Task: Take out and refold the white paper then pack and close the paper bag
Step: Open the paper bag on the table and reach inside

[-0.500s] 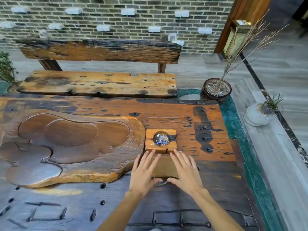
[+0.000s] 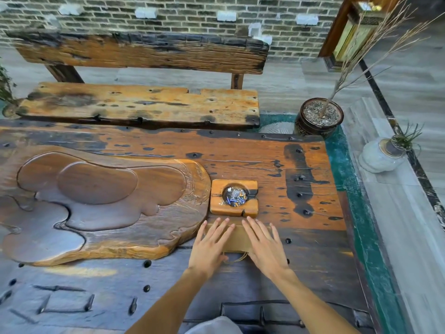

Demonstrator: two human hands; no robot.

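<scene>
A brown paper bag (image 2: 238, 238) lies flat on the wooden table (image 2: 277, 165), just in front of a wooden ashtray (image 2: 218, 206). Its twine handles (image 2: 237, 258) stick out toward me between my wrists. My left hand (image 2: 210, 244) rests palm down on the bag's left part, fingers spread. My right hand (image 2: 265, 247) lies flat on its right part, fingers spread too. No white paper shows anywhere; I cannot tell what is inside the bag.
A large carved wooden tea tray (image 2: 96, 201) fills the table's left side. The ashtray holds butts and ash. A rustic bench (image 2: 144, 104) stands beyond the table. A potted dry branch (image 2: 317, 116) and a white vase (image 2: 382, 155) stand at the right.
Both hands stay flat on the bag in nearly the same pose; the fingers have shifted only slightly.
</scene>
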